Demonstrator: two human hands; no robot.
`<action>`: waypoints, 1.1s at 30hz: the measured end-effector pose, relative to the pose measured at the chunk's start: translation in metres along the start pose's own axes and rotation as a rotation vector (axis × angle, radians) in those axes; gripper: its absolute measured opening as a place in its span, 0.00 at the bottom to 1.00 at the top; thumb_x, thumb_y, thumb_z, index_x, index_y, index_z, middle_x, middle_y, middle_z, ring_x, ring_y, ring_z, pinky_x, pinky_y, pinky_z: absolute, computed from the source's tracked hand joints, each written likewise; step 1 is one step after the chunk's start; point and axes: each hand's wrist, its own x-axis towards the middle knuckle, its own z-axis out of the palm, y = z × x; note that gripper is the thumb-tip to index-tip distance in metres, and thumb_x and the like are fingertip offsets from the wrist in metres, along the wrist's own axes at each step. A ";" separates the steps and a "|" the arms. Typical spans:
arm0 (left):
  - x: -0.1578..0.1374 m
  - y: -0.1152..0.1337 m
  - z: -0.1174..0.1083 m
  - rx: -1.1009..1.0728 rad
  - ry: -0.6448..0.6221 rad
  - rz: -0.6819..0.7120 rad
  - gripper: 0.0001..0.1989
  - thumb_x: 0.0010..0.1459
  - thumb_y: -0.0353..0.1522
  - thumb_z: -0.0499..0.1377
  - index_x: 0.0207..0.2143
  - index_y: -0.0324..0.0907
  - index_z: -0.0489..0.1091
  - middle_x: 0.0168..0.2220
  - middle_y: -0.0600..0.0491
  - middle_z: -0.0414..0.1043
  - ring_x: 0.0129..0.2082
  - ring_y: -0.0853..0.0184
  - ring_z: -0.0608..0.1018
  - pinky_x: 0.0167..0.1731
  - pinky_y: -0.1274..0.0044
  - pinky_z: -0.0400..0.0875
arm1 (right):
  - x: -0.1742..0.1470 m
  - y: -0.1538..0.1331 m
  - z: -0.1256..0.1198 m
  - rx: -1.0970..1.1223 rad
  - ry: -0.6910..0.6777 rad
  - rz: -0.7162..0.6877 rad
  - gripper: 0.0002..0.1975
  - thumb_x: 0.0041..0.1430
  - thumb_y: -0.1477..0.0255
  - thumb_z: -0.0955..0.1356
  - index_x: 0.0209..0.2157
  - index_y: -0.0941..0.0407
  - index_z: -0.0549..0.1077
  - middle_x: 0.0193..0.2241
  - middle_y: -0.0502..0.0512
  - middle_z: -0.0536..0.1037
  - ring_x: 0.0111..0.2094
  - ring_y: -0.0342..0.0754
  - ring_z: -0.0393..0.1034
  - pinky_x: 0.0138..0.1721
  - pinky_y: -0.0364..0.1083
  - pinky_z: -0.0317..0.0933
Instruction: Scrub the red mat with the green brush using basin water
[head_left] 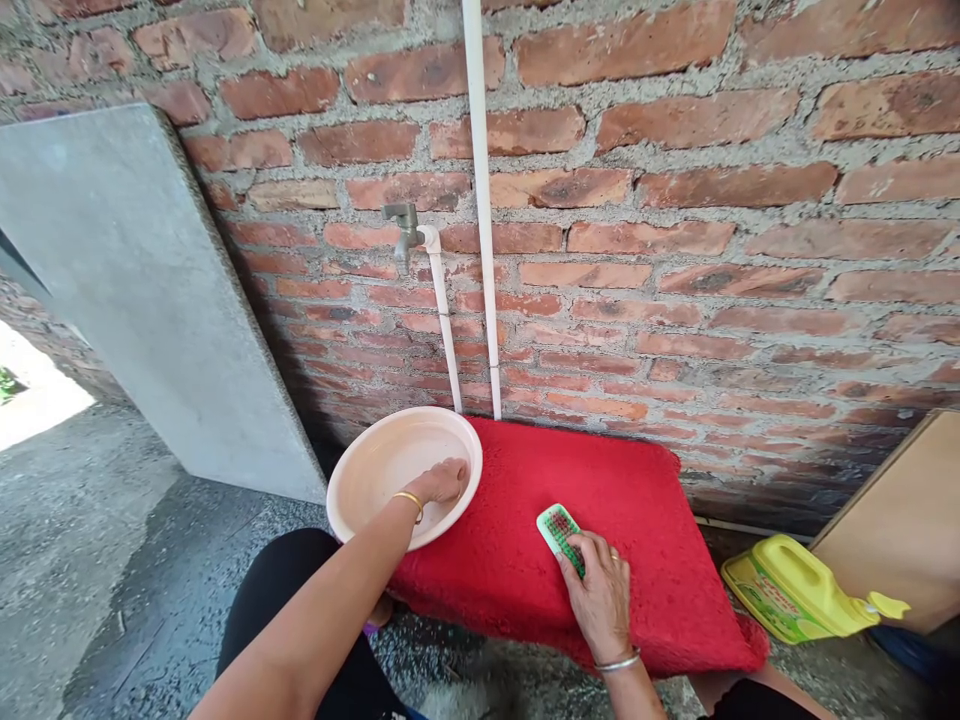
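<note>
My right hand [600, 590] grips a scrub brush [556, 528] with a pale rim and green and dark reddish bristles. The bristles face up, and the brush is over the red fleecy cloth [525, 470]. At the left, my left hand [442, 482] reaches inside a pale pink basin [352, 475], near its right wall. Its fingers bend downward and their tips are hidden, so I cannot make out anything in them. The basin stands against the cloth's left end, and the cloth drapes over a low support that it hides.
Behind is a brick wall [660, 240] with a tap [405, 235] and white pipes [481, 200]. A grey slab [150, 290] leans at left. On the right stand a tilted yellow jug [795, 590] and a tan board [892, 520]. The concrete floor [172, 590] is wet.
</note>
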 end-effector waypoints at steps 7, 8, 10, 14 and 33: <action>-0.004 0.001 0.000 0.030 0.016 0.025 0.09 0.52 0.26 0.56 0.37 0.43 0.69 0.43 0.49 0.73 0.42 0.62 0.75 0.41 0.74 0.68 | 0.000 0.000 0.000 -0.006 -0.008 0.000 0.17 0.64 0.54 0.60 0.41 0.50 0.72 0.43 0.53 0.76 0.41 0.50 0.67 0.41 0.49 0.54; -0.003 0.000 0.001 0.031 0.021 0.025 0.09 0.52 0.26 0.56 0.37 0.43 0.69 0.43 0.49 0.73 0.42 0.62 0.75 0.41 0.74 0.68 | 0.000 0.000 0.000 -0.008 -0.011 0.000 0.17 0.64 0.54 0.60 0.41 0.50 0.72 0.43 0.53 0.76 0.41 0.50 0.67 0.41 0.49 0.54; -0.001 -0.001 0.003 0.037 0.028 0.029 0.09 0.52 0.27 0.56 0.37 0.43 0.69 0.43 0.48 0.73 0.42 0.61 0.75 0.41 0.73 0.68 | 0.000 0.000 0.000 -0.016 -0.014 0.003 0.17 0.64 0.54 0.60 0.42 0.50 0.72 0.44 0.54 0.76 0.41 0.51 0.67 0.41 0.49 0.54; 0.003 -0.004 0.007 0.066 0.037 0.036 0.09 0.53 0.27 0.56 0.38 0.43 0.69 0.44 0.48 0.73 0.42 0.61 0.76 0.42 0.73 0.68 | -0.001 0.000 0.000 -0.024 -0.010 0.006 0.16 0.64 0.55 0.61 0.42 0.50 0.72 0.44 0.54 0.75 0.42 0.51 0.67 0.41 0.49 0.54; -0.003 0.004 0.005 0.106 0.042 0.034 0.11 0.62 0.32 0.51 0.43 0.41 0.70 0.47 0.43 0.73 0.47 0.58 0.76 0.47 0.70 0.68 | -0.001 -0.002 -0.001 -0.043 -0.011 0.006 0.14 0.63 0.58 0.62 0.41 0.50 0.73 0.44 0.54 0.76 0.43 0.52 0.66 0.42 0.49 0.54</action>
